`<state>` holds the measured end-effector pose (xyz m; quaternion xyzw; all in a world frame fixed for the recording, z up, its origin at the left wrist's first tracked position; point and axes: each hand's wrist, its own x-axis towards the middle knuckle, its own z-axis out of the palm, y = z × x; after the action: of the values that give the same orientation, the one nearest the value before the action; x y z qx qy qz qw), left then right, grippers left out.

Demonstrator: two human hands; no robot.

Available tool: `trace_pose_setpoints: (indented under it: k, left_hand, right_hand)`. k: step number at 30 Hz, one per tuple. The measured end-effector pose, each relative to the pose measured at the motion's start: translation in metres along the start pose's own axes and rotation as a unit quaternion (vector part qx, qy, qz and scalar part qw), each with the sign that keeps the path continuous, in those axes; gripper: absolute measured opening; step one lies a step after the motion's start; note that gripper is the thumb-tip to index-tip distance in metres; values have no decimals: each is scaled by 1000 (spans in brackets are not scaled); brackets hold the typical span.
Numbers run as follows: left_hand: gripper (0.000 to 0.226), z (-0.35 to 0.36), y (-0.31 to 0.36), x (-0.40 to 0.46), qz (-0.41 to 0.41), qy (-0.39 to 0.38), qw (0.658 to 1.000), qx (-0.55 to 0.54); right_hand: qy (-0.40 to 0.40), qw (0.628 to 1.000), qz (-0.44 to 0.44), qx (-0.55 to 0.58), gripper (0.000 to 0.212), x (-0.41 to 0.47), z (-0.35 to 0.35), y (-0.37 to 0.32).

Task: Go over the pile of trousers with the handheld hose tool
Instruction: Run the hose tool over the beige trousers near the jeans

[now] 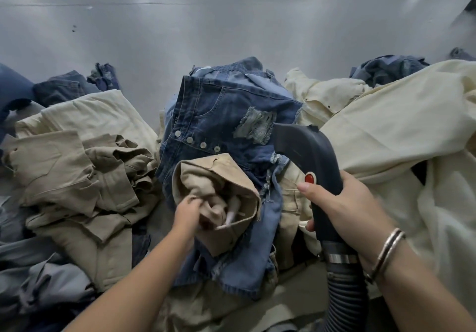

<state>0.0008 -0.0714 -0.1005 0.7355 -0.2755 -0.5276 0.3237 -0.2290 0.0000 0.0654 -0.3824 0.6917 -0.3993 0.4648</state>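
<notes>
R hand (342,200) grips hose tool (306,156), L hand (186,212) pinches khaki trousers (219,190) (jeans (221,110) behind).

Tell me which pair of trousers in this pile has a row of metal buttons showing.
The dark blue ripped jeans on top of the middle heap, just beyond the left hand. Four silver buttons run along their fly; the khaki and cream pairs around them show none.

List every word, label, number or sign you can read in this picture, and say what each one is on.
No text here can be read.
Inside waistband of the dark blue ripped denim jeans: a small printed marking, too small and blurred to read.
Black plastic hose tool held by the right hand: only a plain red button, no lettering visible.
Beige trousers gripped by the left hand: no label legible.
</notes>
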Motion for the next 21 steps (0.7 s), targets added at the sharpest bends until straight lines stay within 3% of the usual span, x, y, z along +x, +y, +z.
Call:
trace_pose_setpoints:
  k: [1, 3, 4, 6, 8, 11, 13, 14, 16, 18, 20, 21]
  left_hand:
    - [25, -5, 10, -4, -10, -45, 989, -139]
    - [34, -24, 34, -7, -3, -180, 931, -319]
    - [36, -32, 47, -11, 9, -228, 906, -356]
    - [41, -41, 59, -12, 18, -263, 900, -347]
    - [38, -37, 56, -3, -1, -216, 933, -287]
    - [45, -35, 31, 20, -26, -52, 996, -73]
    - [47, -42, 6, 26, -18, 70, 987, 141]
    - [35, -45, -6, 23, 35, 114, 971, 210]
    - [8, -42, -23, 11, 174, 92, 946, 256]
    - [19, -33, -34, 1, 219, -5, 931, 292]
    - [8, -19, -37, -2, 121, -93, 942, 298]
    - [21, -12, -34, -5, 65, -128, 943, 299]
  right_hand:
    - [3, 1000, -3, 0, 19, 0, -1, 0]
    - [13, 1000, -11, 0, 19, 0, -4, 1]
    - [20, 1000, -15, 2, 19, 0, -5, 1]
    - [28, 999, -18, 6, 19, -2, -7, 0]
    - [25, 999, -17, 11, 18, -3, -6, -2]
    - [26, 1000, -12, 7, 20, -4, -5, -1]
    - [30, 999, -8, 3, 21, -2, -6, -1]
    - [31, 999, -7, 3, 20, -2, -6, 0]
    - [30, 1000, -6, 3, 18, 0, -7, 1]
    - [24, 1000, -3, 0, 19, 0, -6, 1]
    - [16, 1000, -3, -10, 21, 0, -5, 0]
    - [13, 1000, -5, -16, 22, 0, -4, 0]
